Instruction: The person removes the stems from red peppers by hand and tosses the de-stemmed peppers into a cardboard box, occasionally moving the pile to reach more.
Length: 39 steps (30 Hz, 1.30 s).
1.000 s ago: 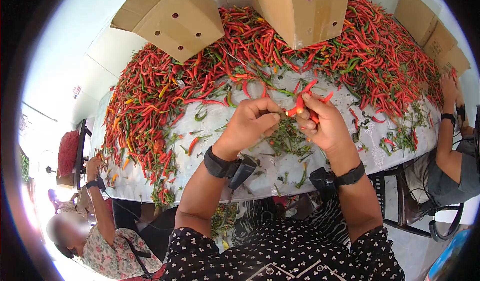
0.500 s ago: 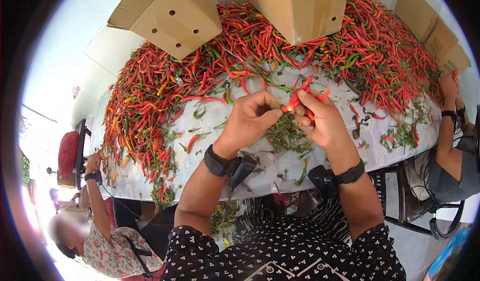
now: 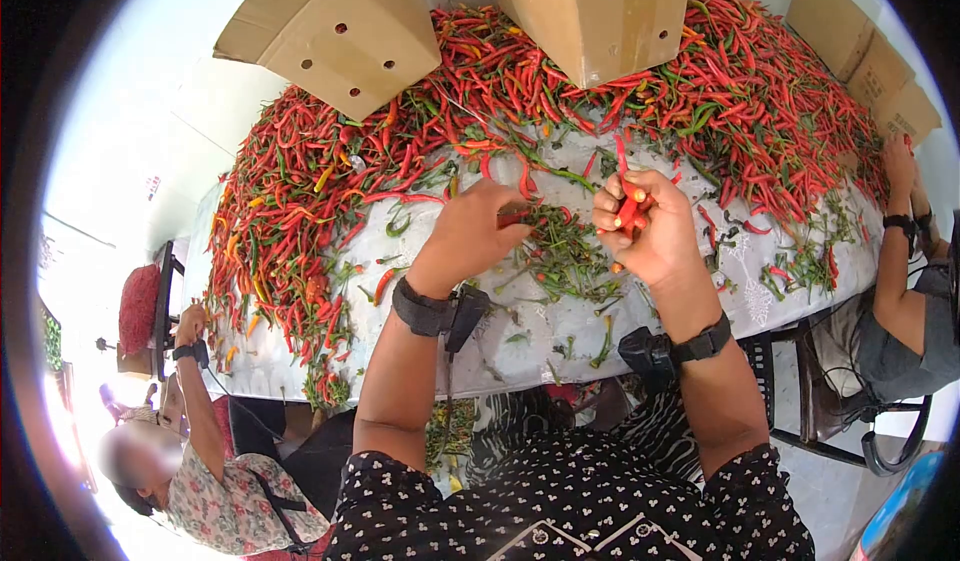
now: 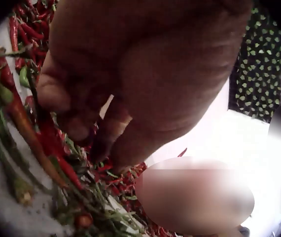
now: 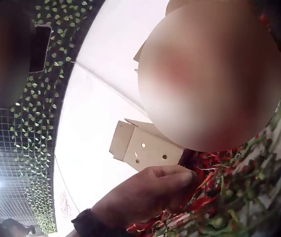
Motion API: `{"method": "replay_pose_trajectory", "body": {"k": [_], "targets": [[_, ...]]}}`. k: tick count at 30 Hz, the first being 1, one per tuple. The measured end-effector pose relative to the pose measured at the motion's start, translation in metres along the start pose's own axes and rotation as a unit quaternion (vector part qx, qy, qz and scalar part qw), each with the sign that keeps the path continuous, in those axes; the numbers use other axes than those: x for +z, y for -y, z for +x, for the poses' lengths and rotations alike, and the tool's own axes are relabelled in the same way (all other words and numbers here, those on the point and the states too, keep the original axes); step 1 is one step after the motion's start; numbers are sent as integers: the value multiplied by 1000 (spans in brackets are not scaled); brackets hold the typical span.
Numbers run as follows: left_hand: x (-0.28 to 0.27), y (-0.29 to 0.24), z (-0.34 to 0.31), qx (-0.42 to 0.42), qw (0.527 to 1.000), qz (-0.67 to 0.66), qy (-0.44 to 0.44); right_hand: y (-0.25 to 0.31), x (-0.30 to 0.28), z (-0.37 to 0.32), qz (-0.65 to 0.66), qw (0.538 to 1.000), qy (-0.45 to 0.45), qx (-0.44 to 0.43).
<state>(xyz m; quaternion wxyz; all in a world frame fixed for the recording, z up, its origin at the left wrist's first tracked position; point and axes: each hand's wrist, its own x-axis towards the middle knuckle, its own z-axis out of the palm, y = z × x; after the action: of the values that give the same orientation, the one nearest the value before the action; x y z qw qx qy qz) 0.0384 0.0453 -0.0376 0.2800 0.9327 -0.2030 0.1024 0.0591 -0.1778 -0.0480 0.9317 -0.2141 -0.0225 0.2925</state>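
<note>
My right hand [image 3: 660, 231] grips several red chillies [image 3: 632, 211] in its curled fingers; one points up past the fingertips. To its left, my left hand [image 3: 462, 236] hangs low over the table, fingers loosely bent and the thumb apart from them. In the left wrist view, red and green chillies [image 4: 24, 126] lie just beyond those fingers. Between the two hands is a heap of green stems [image 3: 570, 261]. A blurred patch covers most of the right hand in the right wrist view.
A large mound of red chillies [image 3: 300, 181] curves around the table's far side. Two cardboard boxes [image 3: 345, 46] [image 3: 600, 21] stand over it. One person [image 3: 230, 491] sits at the left, and another person's arm [image 3: 900, 281] reaches in at the right. Loose stems dot the white tablecloth [image 3: 480, 351].
My hands were together at a red chilli; now they are apart. The left hand has moved left, its fingers loosened, while the right has drawn slightly right with its chillies.
</note>
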Motion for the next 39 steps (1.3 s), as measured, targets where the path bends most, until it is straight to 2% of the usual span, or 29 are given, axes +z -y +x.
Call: {"method": "replay_pose_trajectory", "body": {"k": [2,3,5,7,10,12,13,14,15,16,18,21,25,26,28,30,31,33,36,39], "targets": [[-4,3,-3,-12,998,50,26,-1,0,0,23,999,15,38],[-6,4,-4,-25,993,100,50,-1,3,-1,24,999,15,38],[-11,4,-4,-35,989,120,75,-3,10,-4,-36,998,-41,13],[-12,6,-5,-47,984,140,100,-5,12,-4,-43,998,-50,4],[-13,6,-4,-21,989,98,108,-9,9,-2,-73,996,-57,-3],[-16,-1,-1,-78,988,-71,114,-11,6,0,-95,994,-56,-2],[-17,-5,0,-79,988,-72,114,-12,5,-1,-116,992,-50,-7],[-17,-8,0,-125,965,-204,111,-12,5,-1,-136,990,-44,-12],[-18,-11,1,-170,922,-333,105,-14,6,-2,-136,990,-44,-11],[-20,-16,2,-170,922,-333,104,-15,8,-2,-153,986,-59,-25],[-25,-24,3,-218,869,-427,121,-15,12,-4,-169,982,-73,-39],[-20,-23,2,-204,850,-462,151,-14,13,-5,-233,968,-83,-37],[-12,-22,1,-186,857,-451,164,-18,17,-4,-323,933,-119,-104],[-11,-22,1,-182,841,-480,170,-17,20,-5,-347,921,-126,-126],[-11,-22,0,-178,824,-509,176,-16,25,-7,-326,929,-123,-126],[-12,-23,0,-207,678,-691,142,-14,28,-9,-306,936,-119,-127],[-8,-22,1,-207,678,-691,141,-14,29,-11,-301,940,-103,-126],[0,-20,3,-183,635,-745,95,-14,29,-11,-296,943,-87,-125],[-2,-24,4,-170,657,-722,133,-15,28,-10,-301,942,-91,-118],[-1,-26,1,-159,653,-729,126,-15,28,-10,-317,935,-105,-124]]}}
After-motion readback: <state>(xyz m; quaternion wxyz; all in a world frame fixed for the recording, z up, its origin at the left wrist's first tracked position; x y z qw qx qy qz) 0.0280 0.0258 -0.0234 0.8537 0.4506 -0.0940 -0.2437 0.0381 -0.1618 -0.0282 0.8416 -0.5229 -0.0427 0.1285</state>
